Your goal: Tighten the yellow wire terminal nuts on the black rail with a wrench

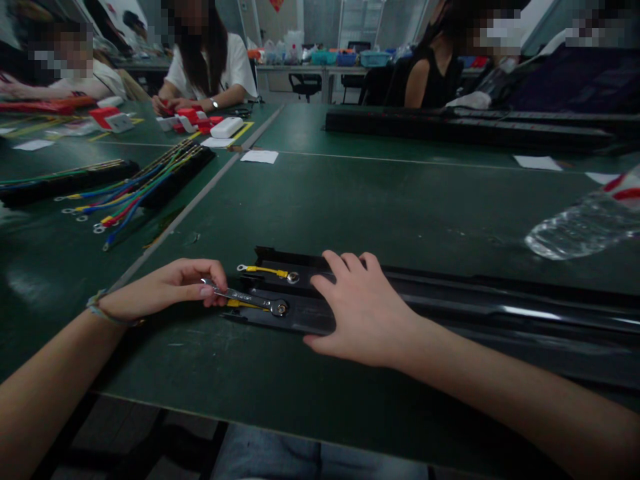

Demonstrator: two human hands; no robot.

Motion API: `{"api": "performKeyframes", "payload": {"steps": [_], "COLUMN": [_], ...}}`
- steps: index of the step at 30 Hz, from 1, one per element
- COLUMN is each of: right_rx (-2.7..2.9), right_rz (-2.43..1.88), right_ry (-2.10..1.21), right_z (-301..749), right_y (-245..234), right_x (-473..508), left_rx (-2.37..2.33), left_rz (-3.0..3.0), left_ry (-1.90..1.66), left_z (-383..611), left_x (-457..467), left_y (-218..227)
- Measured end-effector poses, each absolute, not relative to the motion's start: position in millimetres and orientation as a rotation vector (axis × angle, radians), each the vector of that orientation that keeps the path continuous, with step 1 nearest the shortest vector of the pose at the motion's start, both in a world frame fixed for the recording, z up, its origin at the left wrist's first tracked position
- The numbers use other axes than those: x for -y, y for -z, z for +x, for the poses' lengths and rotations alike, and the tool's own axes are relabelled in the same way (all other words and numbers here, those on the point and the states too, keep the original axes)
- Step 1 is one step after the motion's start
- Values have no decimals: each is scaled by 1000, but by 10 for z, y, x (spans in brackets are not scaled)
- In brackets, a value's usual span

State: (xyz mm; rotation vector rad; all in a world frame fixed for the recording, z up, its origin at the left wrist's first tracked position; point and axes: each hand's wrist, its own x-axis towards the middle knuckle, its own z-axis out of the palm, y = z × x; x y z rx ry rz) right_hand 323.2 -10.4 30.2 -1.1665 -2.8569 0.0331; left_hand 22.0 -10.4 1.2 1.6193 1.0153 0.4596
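Where the head view looked down on the green work table [350,200], the left hand [170,288] pinched the handle of a small combination wrench [247,298] between thumb and fingertips. The wrench's ring end sat on a fastener [279,307] at the near end of a long black rail [500,310]. The right hand [365,310] lay open and flat on the rail, fingers spread across its top, gripping nothing.

Risk, as judged: so light a fingertip hold could let the wrench slip off the fastener. The yellow lead [234,303] lying beneath the wrench's shaft could be nipped or twisted. The rail could skid if the flat palm eased.

The rail lay lengthwise near the table's front edge, glossy, running off to the right. A second yellow lead [265,270], ending in a ring terminal, rested on it just behind the wrench. A clear water bottle [580,230] lay well apart at right, and a bundle of coloured wires [130,197] at far left.
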Motion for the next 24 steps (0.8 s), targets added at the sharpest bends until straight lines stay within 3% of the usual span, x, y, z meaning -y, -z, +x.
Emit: {"api": "performKeyframes", "payload": {"steps": [24], "right_rx": [2858], "right_rz": [-1148], "right_ry": [-20], "right_z": [3242], "right_y": [-273], "right_x": [87], "left_rx": [-892], "left_rz": [1566], "left_ry": [-483], "left_z": [170], "left_x": [107], "left_y": [-11]}}
